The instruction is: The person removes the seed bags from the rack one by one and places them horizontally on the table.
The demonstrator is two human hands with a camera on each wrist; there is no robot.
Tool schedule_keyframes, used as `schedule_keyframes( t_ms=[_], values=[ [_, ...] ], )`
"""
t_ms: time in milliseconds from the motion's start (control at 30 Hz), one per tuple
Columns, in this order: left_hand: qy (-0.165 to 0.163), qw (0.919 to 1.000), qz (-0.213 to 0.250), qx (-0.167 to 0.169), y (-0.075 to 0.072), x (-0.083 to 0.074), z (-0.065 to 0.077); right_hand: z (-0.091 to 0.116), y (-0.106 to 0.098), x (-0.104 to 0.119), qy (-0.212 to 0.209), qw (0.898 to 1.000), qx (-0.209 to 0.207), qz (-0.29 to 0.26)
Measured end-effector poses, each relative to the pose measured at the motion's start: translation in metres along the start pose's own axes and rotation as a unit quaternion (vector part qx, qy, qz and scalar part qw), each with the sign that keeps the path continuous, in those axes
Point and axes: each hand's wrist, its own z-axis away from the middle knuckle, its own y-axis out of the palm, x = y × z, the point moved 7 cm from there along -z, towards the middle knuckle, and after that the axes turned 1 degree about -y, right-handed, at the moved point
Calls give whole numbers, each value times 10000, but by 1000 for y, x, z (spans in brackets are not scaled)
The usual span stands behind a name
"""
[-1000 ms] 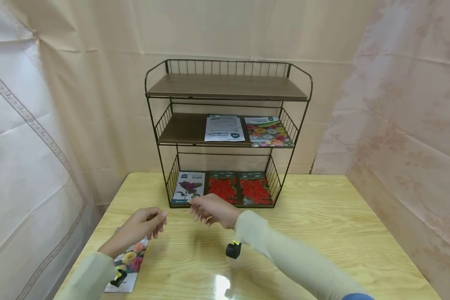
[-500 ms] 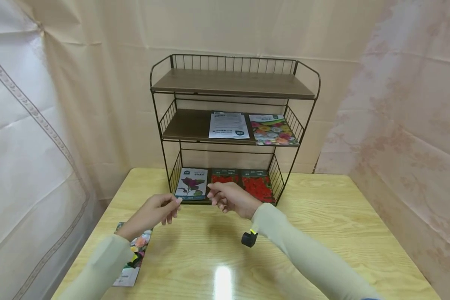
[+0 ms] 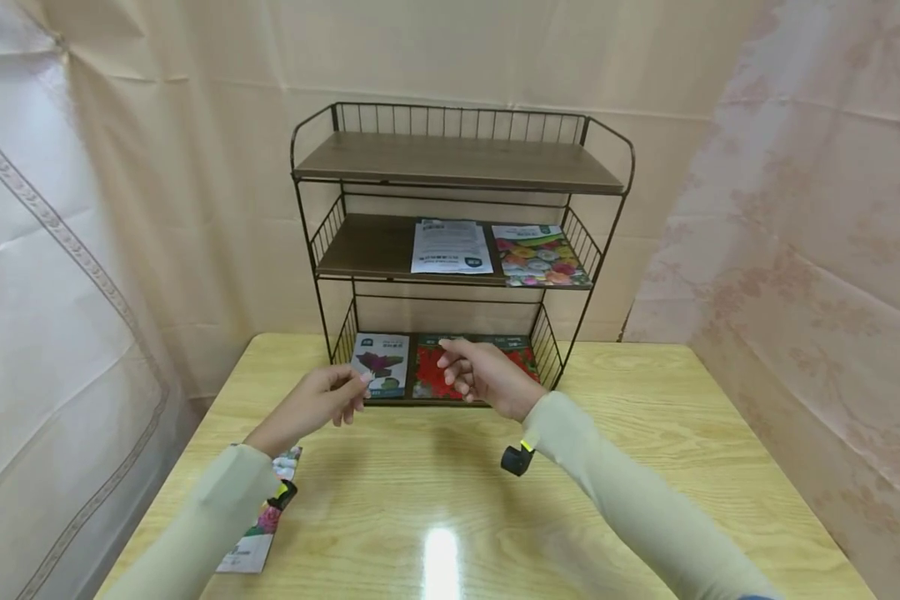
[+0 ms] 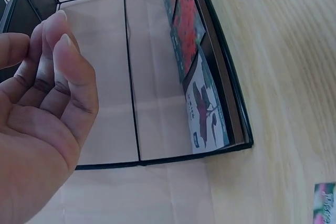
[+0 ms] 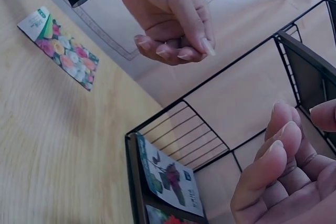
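My left hand (image 3: 322, 400) hovers over the table before the lower shelf's left end, fingers loosely bent and holding nothing. A white seed packet with a purple plant (image 3: 381, 363) lies on that shelf, just beyond the left fingertips in the head view. Farther right, my right hand (image 3: 487, 377) is in the air with loosely bent fingers and nothing in them. It overlaps two red-flower seed packets (image 3: 431, 377) on the same shelf and partly hides them. In the left wrist view, the purple-plant packet (image 4: 205, 108) lies flat at the shelf's end.
A three-tier wire rack (image 3: 457, 171) with brown boards stands at the table's back. Its middle shelf carries white printed packets (image 3: 450, 247) and a colourful flower packet (image 3: 542, 257). Another flower packet (image 3: 246, 552) lies on the table (image 3: 607, 500), partly under the left forearm.
My right hand has moved right and up, away from the purple-plant packet to before the red-flower packets. My left hand has moved a little right and up. The head view has shifted slightly.
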Motion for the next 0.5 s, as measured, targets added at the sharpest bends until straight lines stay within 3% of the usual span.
schedule_keyframes(
  t_ms=[267,500],
  values=[
    [252,9996,141,23,2,-11,-11,4,-8,14,-361,9990,120,-215],
    [483,9988,104,-25,3,-26,-23,8,-13,32,-821,9936,207,-751]
  ],
)
